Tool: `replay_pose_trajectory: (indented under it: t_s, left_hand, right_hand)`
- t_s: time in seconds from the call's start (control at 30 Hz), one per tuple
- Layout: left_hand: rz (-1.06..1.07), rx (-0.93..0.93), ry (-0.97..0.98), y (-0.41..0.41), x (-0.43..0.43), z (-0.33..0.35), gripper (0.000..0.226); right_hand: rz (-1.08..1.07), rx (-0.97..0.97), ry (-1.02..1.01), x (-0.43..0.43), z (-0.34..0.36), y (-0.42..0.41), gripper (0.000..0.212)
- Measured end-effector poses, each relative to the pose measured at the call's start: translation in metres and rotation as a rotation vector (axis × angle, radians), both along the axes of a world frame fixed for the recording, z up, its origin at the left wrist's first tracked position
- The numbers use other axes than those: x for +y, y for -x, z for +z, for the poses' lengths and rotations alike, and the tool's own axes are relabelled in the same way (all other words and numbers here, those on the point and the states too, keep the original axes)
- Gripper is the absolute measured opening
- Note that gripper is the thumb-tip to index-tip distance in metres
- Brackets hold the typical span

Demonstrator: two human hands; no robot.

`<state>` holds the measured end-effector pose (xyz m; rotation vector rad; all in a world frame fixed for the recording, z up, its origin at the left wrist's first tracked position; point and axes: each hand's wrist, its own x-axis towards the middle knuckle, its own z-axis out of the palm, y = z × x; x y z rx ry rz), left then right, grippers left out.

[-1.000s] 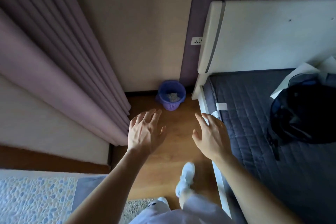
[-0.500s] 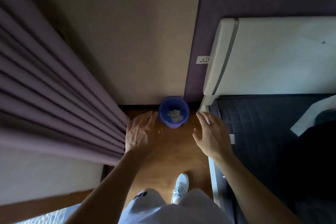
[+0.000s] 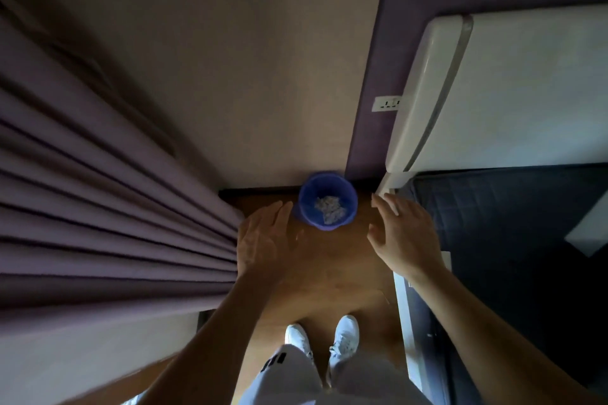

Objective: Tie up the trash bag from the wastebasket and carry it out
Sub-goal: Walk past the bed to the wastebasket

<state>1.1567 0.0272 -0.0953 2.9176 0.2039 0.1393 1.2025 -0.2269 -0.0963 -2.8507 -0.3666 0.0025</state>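
Standing over the blue wastebasket (image 3: 342, 189), we see it on the wooden floor (image 3: 329, 279) at twelve o'clock from our white shoes (image 3: 345, 335), set in the corner against the beige wall (image 3: 263, 59). Pale crumpled trash (image 3: 329, 212) lies in its bottom; whether a bag lines it we cannot tell in the dim light. Our left hand (image 3: 263, 240) hovers at eight o'clock of the basket, palm down, fingers straight and close together, holding nothing, with its fingertips near the rim. Our right hand (image 3: 403, 237) hovers at four o'clock of the basket, fingers loosely spread and thumb out, also holding nothing. Purple curtain folds (image 3: 98, 191) fill the nine o'clock side. At three o'clock lies a dark quilted mattress (image 3: 510, 207), with a white headboard (image 3: 510, 92) at two o'clock and a wall socket (image 3: 386, 103) just beside its edge.
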Motion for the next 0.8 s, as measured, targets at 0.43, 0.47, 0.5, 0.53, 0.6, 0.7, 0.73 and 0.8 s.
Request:
replay_pose_trajectory:
  t_s: [0.43,0.47,0.5,0.53,0.6,0.7,0.73,0.8]
  left_hand:
    - [-0.011,0.058,0.018,-0.032,0.013,-0.103,0.049]
    - [-0.002,0.063,0.028,-0.033,0.010,-0.112,0.048]
    - [0.011,0.077,0.045,-0.035,0.006,-0.123,0.051]
    - [0.023,0.098,0.065,-0.036,0.002,-0.135,0.055]
    - [0.018,0.109,0.095,-0.039,-0.004,-0.165,0.061]
    - [-0.044,0.071,0.087,-0.046,-0.014,-0.224,0.058]
    - [-0.068,0.058,0.087,-0.049,-0.016,-0.246,0.057]
    - [-0.106,0.050,0.089,-0.057,-0.020,-0.293,0.055]
  right_hand:
    - [-0.062,0.073,-0.010,0.017,-0.094,-0.007,0.056]
    - [-0.059,0.077,-0.008,0.014,-0.106,-0.010,0.056]
    - [-0.057,0.081,-0.006,0.011,-0.119,-0.013,0.056]
    - [-0.053,0.090,-0.007,0.008,-0.134,-0.017,0.057]
    - [-0.046,0.093,-0.005,0.002,-0.166,-0.024,0.057]
    - [-0.023,0.064,-0.026,-0.005,-0.224,-0.035,0.055]
    - [-0.012,0.058,-0.037,-0.006,-0.247,-0.039,0.054]
    - [0.002,0.057,-0.048,-0.006,-0.295,-0.048,0.054]
